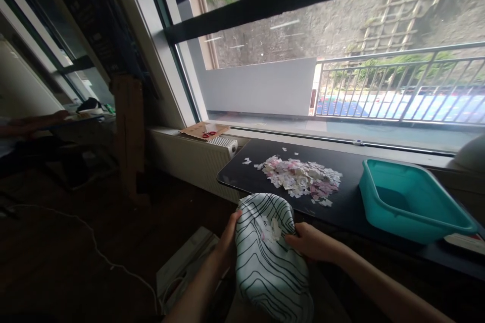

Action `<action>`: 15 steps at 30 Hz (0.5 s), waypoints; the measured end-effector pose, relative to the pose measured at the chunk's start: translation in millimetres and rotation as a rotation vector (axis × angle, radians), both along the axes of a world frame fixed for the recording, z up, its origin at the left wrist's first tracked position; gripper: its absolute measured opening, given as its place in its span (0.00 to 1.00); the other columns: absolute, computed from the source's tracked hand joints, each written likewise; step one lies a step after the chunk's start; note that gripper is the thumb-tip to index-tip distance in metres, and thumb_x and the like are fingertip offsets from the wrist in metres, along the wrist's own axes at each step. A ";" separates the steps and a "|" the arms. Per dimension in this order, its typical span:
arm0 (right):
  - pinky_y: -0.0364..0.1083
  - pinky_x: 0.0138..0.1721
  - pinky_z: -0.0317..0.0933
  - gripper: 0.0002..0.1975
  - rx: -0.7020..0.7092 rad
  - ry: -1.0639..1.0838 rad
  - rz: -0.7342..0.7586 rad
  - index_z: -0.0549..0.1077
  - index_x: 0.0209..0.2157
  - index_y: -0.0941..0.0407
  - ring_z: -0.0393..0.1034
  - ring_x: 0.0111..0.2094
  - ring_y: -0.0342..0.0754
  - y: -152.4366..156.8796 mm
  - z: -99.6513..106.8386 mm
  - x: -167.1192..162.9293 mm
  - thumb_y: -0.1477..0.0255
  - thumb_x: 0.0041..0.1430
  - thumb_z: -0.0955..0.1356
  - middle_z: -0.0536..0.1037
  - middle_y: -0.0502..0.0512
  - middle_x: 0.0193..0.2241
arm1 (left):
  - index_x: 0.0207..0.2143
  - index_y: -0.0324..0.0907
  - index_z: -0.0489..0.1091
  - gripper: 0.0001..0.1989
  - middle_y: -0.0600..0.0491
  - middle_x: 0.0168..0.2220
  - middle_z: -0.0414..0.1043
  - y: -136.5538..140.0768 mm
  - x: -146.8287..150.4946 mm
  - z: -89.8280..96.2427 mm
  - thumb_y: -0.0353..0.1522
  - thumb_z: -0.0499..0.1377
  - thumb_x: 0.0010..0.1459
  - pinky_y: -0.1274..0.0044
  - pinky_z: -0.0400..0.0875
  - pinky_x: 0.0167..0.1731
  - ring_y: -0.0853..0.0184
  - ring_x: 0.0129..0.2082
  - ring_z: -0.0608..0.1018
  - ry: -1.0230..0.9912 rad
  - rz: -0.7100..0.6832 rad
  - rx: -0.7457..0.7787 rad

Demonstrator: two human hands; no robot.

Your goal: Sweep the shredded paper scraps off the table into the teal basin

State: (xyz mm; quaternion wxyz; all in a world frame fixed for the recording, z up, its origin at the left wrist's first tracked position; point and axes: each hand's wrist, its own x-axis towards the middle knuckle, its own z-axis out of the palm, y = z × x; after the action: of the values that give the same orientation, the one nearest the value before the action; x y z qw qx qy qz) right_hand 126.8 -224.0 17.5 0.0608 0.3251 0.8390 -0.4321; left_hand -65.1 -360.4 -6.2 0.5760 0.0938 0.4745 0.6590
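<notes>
A pale cloth piece with dark zigzag lines (273, 277) is held between my hands in front of the table; whether it is a bag or a cushion I cannot tell. My left hand (230, 232) is closed on its left edge, with the fingers partly hidden. On the opposite edge, my right hand (308, 242) grips it with thumb and fingers. A few paper scraps (271, 228) lie in the dip on top of the cloth. Just beyond is a heap of torn white and pink paper pieces (299, 174) on the black table (242, 174).
A teal plastic basin (417, 222) stands at the table's right end. Red-handled scissors (208, 135) rest on brown paper (189, 131) by the window, above a radiator (189, 159). A white cable (94, 247) runs over the floor at left. Another person's arm (41, 120) shows far left.
</notes>
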 end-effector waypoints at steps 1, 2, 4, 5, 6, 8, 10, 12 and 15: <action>0.44 0.26 0.58 0.13 0.077 -0.006 0.006 0.70 0.31 0.59 0.69 0.24 0.47 -3.5 9.2 1.5 0.64 0.56 0.61 0.75 0.56 0.27 | 0.47 0.34 0.68 0.24 0.45 0.38 0.75 2.2 -0.1 0.2 0.45 0.48 0.63 0.69 0.68 0.41 0.56 0.40 0.76 -0.005 0.003 -0.004; 0.46 0.29 0.60 0.14 0.228 0.002 0.011 0.71 0.34 0.59 0.70 0.28 0.50 -7.9 19.3 2.1 0.62 0.56 0.62 0.75 0.58 0.29 | 0.47 0.34 0.69 0.24 0.46 0.37 0.76 4.2 -0.3 0.4 0.44 0.48 0.63 0.69 0.69 0.40 0.56 0.39 0.76 -0.010 0.002 -0.008; 0.50 0.36 0.61 0.19 0.550 0.012 -0.033 0.69 0.44 0.59 0.70 0.37 0.56 -19.0 37.8 -0.6 0.61 0.56 0.63 0.75 0.62 0.35 | 0.45 0.33 0.70 0.24 0.46 0.35 0.76 7.1 -0.8 1.4 0.44 0.48 0.63 0.69 0.69 0.39 0.56 0.37 0.77 -0.023 -0.015 -0.013; 0.51 0.39 0.60 0.21 0.648 0.051 -0.013 0.67 0.49 0.58 0.68 0.41 0.57 -25.1 44.0 -4.3 0.62 0.55 0.63 0.74 0.62 0.40 | 0.45 0.34 0.70 0.24 0.46 0.35 0.76 8.0 -1.0 1.9 0.44 0.48 0.63 0.69 0.70 0.39 0.56 0.37 0.77 -0.028 -0.027 -0.012; 0.53 0.42 0.60 0.24 0.702 0.098 0.049 0.65 0.52 0.56 0.66 0.45 0.58 -31.1 46.9 -9.4 0.63 0.55 0.64 0.72 0.63 0.45 | 0.45 0.34 0.70 0.24 0.46 0.35 0.76 8.6 -1.2 2.3 0.45 0.49 0.62 0.69 0.69 0.40 0.56 0.37 0.77 -0.031 -0.036 -0.008; 0.55 0.46 0.58 0.28 0.696 0.188 0.263 0.64 0.55 0.52 0.62 0.50 0.60 -41.3 42.2 -23.3 0.61 0.52 0.66 0.67 0.62 0.52 | 0.45 0.35 0.70 0.24 0.46 0.36 0.76 9.1 -1.9 2.3 0.45 0.49 0.62 0.69 0.69 0.41 0.55 0.38 0.77 -0.030 -0.046 0.005; 0.59 0.48 0.57 0.32 0.639 0.166 0.389 0.64 0.55 0.51 0.61 0.51 0.63 -47.4 27.1 -38.2 0.58 0.48 0.68 0.65 0.63 0.53 | 0.47 0.35 0.70 0.24 0.46 0.37 0.76 8.6 -2.8 0.8 0.45 0.49 0.62 0.69 0.67 0.44 0.55 0.40 0.76 -0.028 -0.047 0.020; 0.62 0.47 0.57 0.34 0.626 0.087 0.400 0.65 0.55 0.53 0.61 0.51 0.66 -49.1 9.6 -50.0 0.57 0.46 0.69 0.65 0.67 0.53 | 0.48 0.36 0.70 0.24 0.46 0.39 0.76 7.0 -3.7 -1.8 0.45 0.47 0.63 0.69 0.66 0.46 0.55 0.43 0.76 -0.029 -0.050 0.033; 0.63 0.46 0.57 0.34 0.640 0.028 0.398 0.66 0.54 0.57 0.62 0.50 0.68 -47.4 -6.8 -58.3 0.57 0.47 0.68 0.67 0.70 0.50 | 0.50 0.39 0.69 0.25 0.47 0.41 0.76 2.8 -3.6 -5.3 0.47 0.47 0.63 0.68 0.64 0.48 0.55 0.46 0.74 -0.043 -0.076 0.041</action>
State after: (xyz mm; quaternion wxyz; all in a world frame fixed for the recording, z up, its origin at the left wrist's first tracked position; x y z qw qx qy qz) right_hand 68.5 -271.4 10.8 0.0275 0.1522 0.9791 -0.1322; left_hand -68.6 -357.6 -11.5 0.6087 0.1094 0.4446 0.6479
